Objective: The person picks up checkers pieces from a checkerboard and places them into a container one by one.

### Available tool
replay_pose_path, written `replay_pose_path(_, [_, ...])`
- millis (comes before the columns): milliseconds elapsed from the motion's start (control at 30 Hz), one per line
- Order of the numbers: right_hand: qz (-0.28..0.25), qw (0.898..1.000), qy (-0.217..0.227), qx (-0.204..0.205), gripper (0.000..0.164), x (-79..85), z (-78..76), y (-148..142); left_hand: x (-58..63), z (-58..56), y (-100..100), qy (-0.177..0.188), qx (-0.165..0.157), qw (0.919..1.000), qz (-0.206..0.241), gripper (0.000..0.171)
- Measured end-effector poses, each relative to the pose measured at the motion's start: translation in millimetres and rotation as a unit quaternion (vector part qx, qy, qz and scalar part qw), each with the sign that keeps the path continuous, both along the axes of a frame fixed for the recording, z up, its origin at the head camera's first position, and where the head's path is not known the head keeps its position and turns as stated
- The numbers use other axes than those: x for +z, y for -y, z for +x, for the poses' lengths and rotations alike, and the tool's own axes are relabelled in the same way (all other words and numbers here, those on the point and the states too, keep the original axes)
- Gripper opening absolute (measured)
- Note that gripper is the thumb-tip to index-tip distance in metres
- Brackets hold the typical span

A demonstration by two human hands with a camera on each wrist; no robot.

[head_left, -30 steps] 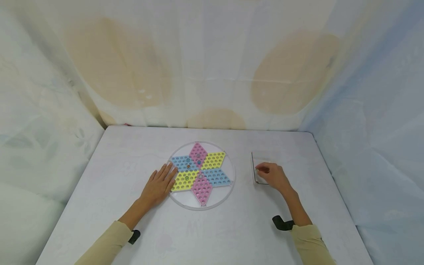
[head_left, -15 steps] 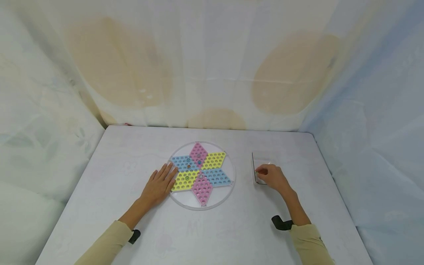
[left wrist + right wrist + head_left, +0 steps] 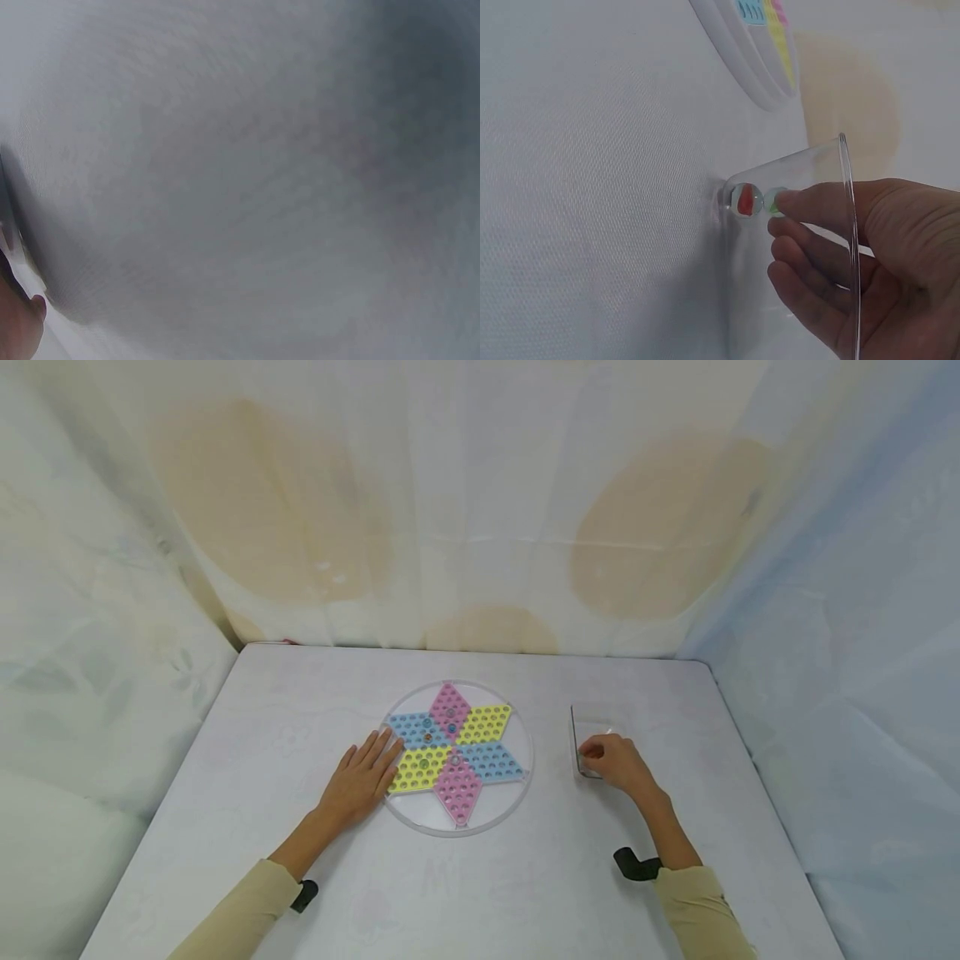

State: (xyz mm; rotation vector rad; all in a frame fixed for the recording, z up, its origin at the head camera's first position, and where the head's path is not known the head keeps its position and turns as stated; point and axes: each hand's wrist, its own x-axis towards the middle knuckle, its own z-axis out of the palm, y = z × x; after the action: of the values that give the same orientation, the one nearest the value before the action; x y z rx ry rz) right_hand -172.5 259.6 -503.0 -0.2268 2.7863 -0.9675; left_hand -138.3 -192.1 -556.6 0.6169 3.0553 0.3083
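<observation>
My left hand (image 3: pixel 365 777) lies flat with straight fingers, its fingertips on the left rim of a round Chinese checkers board (image 3: pixel 459 831). Pink, yellow and blue hole-filled diamonds form a star on it, and several marbles sit in the holes. Inside a clear plastic box (image 3: pixel 573 727) to the right, my right hand (image 3: pixel 618 764) reaches down with curled fingers. Up close in the right wrist view, thumb and forefinger pinch a clear marble with a green swirl (image 3: pixel 773 201), partly hidden by a fingertip. Right beside it in the box's corner rests a marble with a red swirl (image 3: pixel 745 200).
A white cloth-covered table (image 3: pixel 480 902) bears the board and box. Patterned curtains (image 3: pixel 480 510) hang behind it and along both sides. The box's upright wall (image 3: pixel 849 202) stands in front of the right hand in the right wrist view.
The right hand has sunk slightly lower into the box, its fingertips drawing closer together. The left hand and the board stay in place.
</observation>
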Motion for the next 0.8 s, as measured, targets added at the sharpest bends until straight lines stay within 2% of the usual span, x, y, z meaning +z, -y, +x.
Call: replay_pose_path(800, [0.004,1.000,0.017,-0.007,0.010,0.5,0.5,2.7,-3.4,-0.9,1.5,-0.003,-0.001,1.0000,-0.003,0.060])
